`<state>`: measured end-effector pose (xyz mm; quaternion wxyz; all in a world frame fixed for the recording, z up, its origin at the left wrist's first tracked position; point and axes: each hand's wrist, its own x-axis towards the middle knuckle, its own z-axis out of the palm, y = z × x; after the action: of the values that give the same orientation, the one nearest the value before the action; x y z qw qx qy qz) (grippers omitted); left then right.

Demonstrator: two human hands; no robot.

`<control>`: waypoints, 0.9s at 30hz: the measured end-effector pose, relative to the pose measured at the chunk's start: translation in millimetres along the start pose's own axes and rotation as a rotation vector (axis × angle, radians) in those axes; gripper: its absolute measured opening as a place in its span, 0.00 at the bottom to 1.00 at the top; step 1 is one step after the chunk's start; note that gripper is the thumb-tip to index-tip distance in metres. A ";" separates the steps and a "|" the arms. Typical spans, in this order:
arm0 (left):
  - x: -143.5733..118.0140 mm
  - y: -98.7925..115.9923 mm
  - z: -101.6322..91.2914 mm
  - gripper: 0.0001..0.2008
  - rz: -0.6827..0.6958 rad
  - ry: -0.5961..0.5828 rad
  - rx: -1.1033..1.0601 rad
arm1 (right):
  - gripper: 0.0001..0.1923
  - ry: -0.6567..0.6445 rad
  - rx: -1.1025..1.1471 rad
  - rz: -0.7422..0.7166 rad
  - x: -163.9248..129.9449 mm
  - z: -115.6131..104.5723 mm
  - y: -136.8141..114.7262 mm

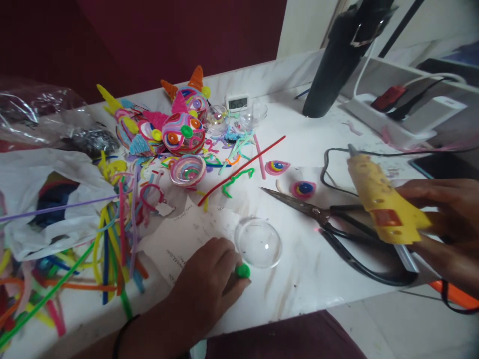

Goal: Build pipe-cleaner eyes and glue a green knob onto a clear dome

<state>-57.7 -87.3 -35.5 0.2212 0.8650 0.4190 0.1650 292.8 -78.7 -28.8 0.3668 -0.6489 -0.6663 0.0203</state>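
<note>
— While I stood by the worktop point(307, 269), the left hand point(209, 279) rested near the front edge, its fingers point(234, 289) pinched narrow on a small green coil point(242, 270) of pipe cleaner. It sat just beside a clear plastic dome point(258, 243), close enough that I could not tell whether the two touched.

— And the other hand?

— The right hand point(445, 224) was wrapped around the grip of a yellow glue gun point(381, 202), nozzle tilted up and away towards the back of the worktop, well apart from the coil. Black scissors point(337, 224) lay just under the gun, blades closed as far as I could see.

— How much looked finished?

— A fair bit, I judged. Two round pipe-cleaner creatures point(179, 124) with horns and button eyes stood at the back, and a half-wound bowl point(187, 170) lay in front of them. Two coiled eye pieces point(292, 179) waited loose between the bowl and the scissors.

— And what was left?

— The clear dome was bare, not a strand on it, and the green coil was glued to nothing yet. A heap of loose pipe cleaners point(112, 239) lay unused at the left, spilling from a white bag point(41, 199).
</note>
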 end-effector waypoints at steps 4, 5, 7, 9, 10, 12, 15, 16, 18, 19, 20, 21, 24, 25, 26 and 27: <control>-0.9 -0.5 -0.9 0.09 -0.009 0.037 -0.029 | 0.16 -0.059 0.103 -0.068 1.8 0.0 3.4; -1.3 -0.7 -2.0 0.09 -0.004 0.051 -0.028 | 0.16 -0.062 0.108 -0.081 2.5 0.0 2.7; -1.3 0.0 -5.3 0.09 0.022 0.074 -0.030 | 0.15 -0.062 0.100 -0.090 3.8 0.0 0.6; 1.2 2.5 -10.0 0.09 0.039 0.087 -0.047 | 0.15 -0.057 0.097 -0.086 4.3 0.1 -0.6; 3.9 4.3 -12.5 0.09 0.043 0.094 -0.056 | 0.14 -0.058 0.096 -0.084 4.3 0.3 -0.5; 12.2 8.2 -16.9 0.09 0.052 0.124 -0.062 | 0.15 -0.060 0.098 -0.079 3.6 1.1 1.3; 29.8 11.4 -19.3 0.08 0.098 0.184 -0.070 | 0.16 -0.065 0.086 -0.074 2.0 3.2 6.1; 35.9 11.4 -18.6 0.08 0.113 0.195 -0.079 | 0.16 -0.066 0.087 -0.069 1.6 3.9 7.7; 46.5 10.0 -15.8 0.08 0.124 0.209 -0.100 | 0.16 -0.063 0.093 -0.061 0.8 4.8 10.1; 50.7 8.9 -13.8 0.08 0.122 0.217 -0.109 | 0.16 -0.059 0.095 -0.059 0.4 5.1 10.9; 53.8 7.9 -11.9 0.08 0.116 0.224 -0.118 | 0.16 -0.058 0.101 -0.056 0.1 5.3 11.4; 55.9 7.0 -10.1 0.08 0.108 0.232 -0.125 | 0.15 -0.062 0.104 -0.052 -0.1 5.4 11.6; 57.1 5.6 -6.8 0.10 0.076 0.249 -0.144 | 0.16 -0.063 0.094 -0.037 -0.7 5.7 11.2; 56.5 5.6 -6.6 0.10 0.065 0.252 -0.152 | 0.16 -0.066 0.094 -0.024 -0.7 5.9 11.0; 55.8 5.7 -6.7 0.10 0.055 0.252 -0.159 | 0.16 -0.067 0.095 -0.016 -0.7 6.2 10.7; 55.0 5.9 -7.0 0.10 0.044 0.250 -0.166 | 0.16 -0.071 0.095 -0.012 -0.6 6.5 10.5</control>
<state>-24.5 -44.9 -21.0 0.2345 0.8253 0.4092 0.3106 298.3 -74.7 -39.1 0.3734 -0.6257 -0.6810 0.0729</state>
